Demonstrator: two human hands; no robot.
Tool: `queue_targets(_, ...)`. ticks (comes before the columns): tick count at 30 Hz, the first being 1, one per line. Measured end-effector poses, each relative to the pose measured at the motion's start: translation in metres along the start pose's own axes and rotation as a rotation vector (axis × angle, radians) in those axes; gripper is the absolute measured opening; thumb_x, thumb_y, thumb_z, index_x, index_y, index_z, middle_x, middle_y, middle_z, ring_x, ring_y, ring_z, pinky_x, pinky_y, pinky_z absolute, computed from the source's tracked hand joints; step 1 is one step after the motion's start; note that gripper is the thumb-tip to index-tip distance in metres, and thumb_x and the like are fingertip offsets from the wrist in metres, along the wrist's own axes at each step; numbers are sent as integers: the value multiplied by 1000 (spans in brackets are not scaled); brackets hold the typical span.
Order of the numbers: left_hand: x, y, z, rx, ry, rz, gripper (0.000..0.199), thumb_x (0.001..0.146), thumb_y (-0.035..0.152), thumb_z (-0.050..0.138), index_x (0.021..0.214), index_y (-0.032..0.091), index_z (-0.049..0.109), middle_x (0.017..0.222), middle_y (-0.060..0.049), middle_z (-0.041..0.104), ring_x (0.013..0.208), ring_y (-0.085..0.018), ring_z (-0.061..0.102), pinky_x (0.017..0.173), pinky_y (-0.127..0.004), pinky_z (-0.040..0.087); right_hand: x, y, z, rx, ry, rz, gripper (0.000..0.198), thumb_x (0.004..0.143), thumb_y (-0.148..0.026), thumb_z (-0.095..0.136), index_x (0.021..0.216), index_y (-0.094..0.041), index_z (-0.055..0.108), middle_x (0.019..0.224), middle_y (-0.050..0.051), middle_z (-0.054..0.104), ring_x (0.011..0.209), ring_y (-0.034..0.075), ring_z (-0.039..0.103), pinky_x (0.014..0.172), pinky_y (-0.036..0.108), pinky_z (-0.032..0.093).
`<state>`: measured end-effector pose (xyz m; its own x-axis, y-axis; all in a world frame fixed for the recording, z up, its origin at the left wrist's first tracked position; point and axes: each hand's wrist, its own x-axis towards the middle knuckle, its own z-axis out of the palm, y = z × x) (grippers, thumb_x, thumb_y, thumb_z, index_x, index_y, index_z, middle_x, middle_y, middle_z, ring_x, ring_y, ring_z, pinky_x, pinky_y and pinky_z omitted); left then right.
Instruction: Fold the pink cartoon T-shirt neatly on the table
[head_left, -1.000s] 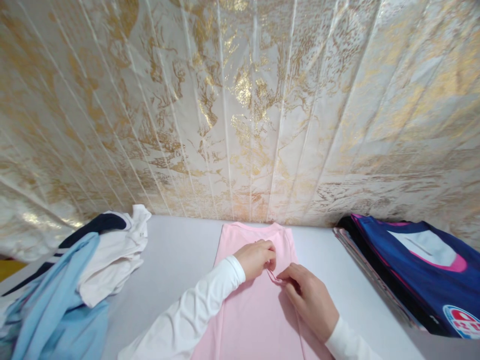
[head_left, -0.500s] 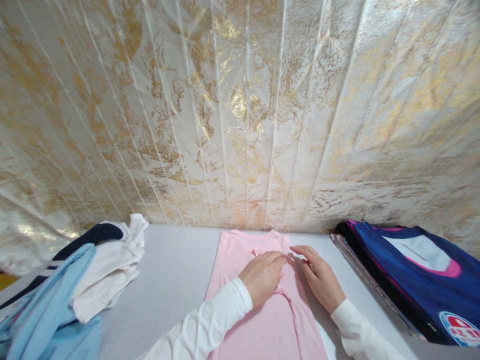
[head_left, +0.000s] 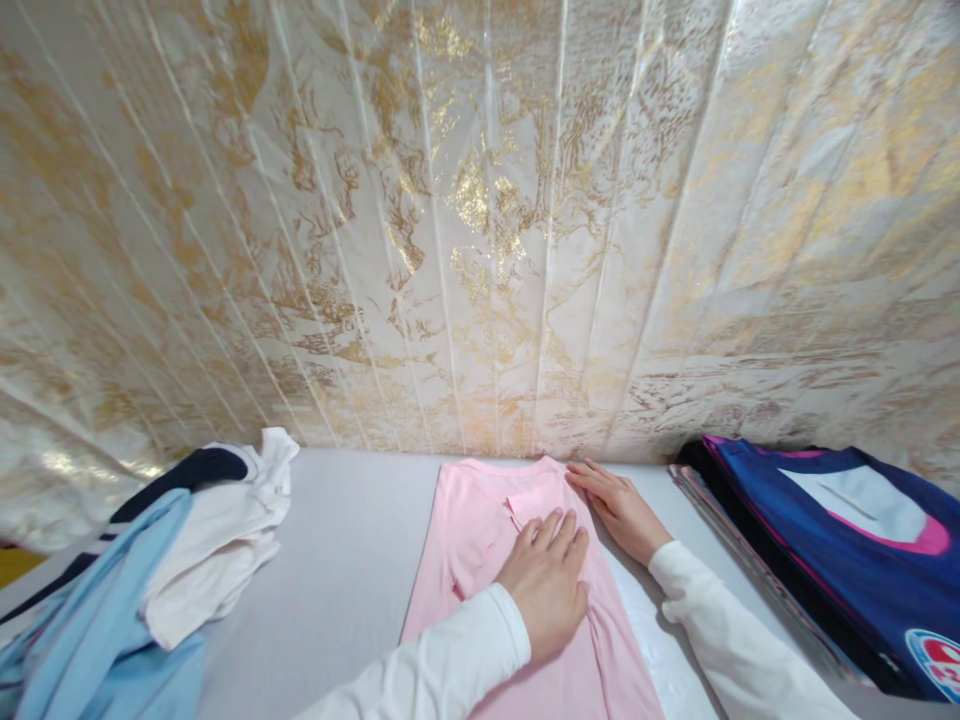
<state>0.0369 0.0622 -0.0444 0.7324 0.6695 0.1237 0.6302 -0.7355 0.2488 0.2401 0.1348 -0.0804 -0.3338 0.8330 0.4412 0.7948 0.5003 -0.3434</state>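
Observation:
A pink top [head_left: 487,510] lies lengthwise on the pale table, its neckline towards the wall. Parts of it are folded over onto its middle, leaving creases and a raised flap near the neck. Flat on its right half rests my left hand [head_left: 546,580], fingers spread and pressing on the cloth. My right hand [head_left: 619,508] is at the top's upper right edge, with outstretched fingers touching the shoulder corner. Neither hand grips anything. My left forearm hides part of the lower left of the top.
On the left of the table [head_left: 337,560] lies a loose heap of light blue [head_left: 112,600], white [head_left: 217,550] and dark navy clothes. A neat stack of folded garments stands at the right, a blue shirt [head_left: 840,560] uppermost. A gold-patterned wall covering [head_left: 480,250] rises behind.
My left hand has come down the top towards me and flattened with its fingers spread. My right hand has moved slightly up and left onto the shoulder edge. The folded cloth lies flatter.

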Motion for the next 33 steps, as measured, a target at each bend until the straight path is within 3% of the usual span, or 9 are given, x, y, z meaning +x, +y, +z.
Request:
queue_targets(6, -4, 4, 4, -24, 15, -19, 52, 96, 34, 30, 141, 9, 29, 149, -15, 24, 138, -29, 16, 110, -49, 18, -1, 5, -2, 58, 155, 137, 35, 87, -23, 37, 112, -18, 61, 112, 10, 65, 106, 22, 58, 91, 39, 44)
queue_targets(10, -4, 7, 2, -35, 40, -23, 50, 95, 34, 33, 140, 12, 32, 148, -13, 26, 137, -27, 18, 109, -47, 22, 5, 7, -5, 47, 139, 180, 29, 85, -28, 41, 100, -19, 65, 91, 7, 64, 87, 22, 58, 80, 37, 44)
queue_targets(13, 2, 4, -2, -54, 92, -52, 51, 94, 37, 36, 139, 13, 32, 149, -12, 26, 138, -25, 17, 109, -43, 22, 14, 8, -3, 28, 63, 120, 30, 83, -17, 39, 97, -20, 66, 91, 6, 62, 86, 20, 55, 79, 34, 41)
queue_targets(17, 8, -6, 1, -88, 97, -95, 68, 89, 53, 42, 141, 10, 30, 150, -14, 22, 139, -27, 14, 112, -44, 17, 28, 12, 2, -21, -23, 87, 37, 77, -5, 36, 88, -22, 67, 91, 5, 62, 86, 19, 53, 79, 31, 38)
queue_targets(24, 6, -9, 12, -83, 51, -145, 80, 83, 63, 43, 144, 13, 25, 152, -15, 14, 140, -30, 3, 111, -50, 9, 38, 16, 0, -83, -59, 119, 28, 70, -6, 42, 66, -20, 65, 85, 5, 62, 86, 20, 51, 77, 30, 36)
queue_targets(29, 6, -7, 11, -71, 38, -151, 80, 84, 63, 43, 143, 13, 26, 152, -16, 13, 139, -31, 2, 111, -52, 9, 36, 11, -8, -153, -64, 121, 29, 72, -10, 43, 75, -23, 68, 89, 3, 62, 88, 20, 50, 76, 30, 35)
queue_targets(33, 5, -7, 11, -76, 64, -125, 77, 84, 62, 44, 143, 17, 27, 152, -12, 14, 139, -32, 4, 110, -53, 10, 38, 5, -12, -237, -56, 114, 25, 75, -11, 43, 70, -21, 66, 86, 3, 62, 85, 20, 50, 74, 30, 34)
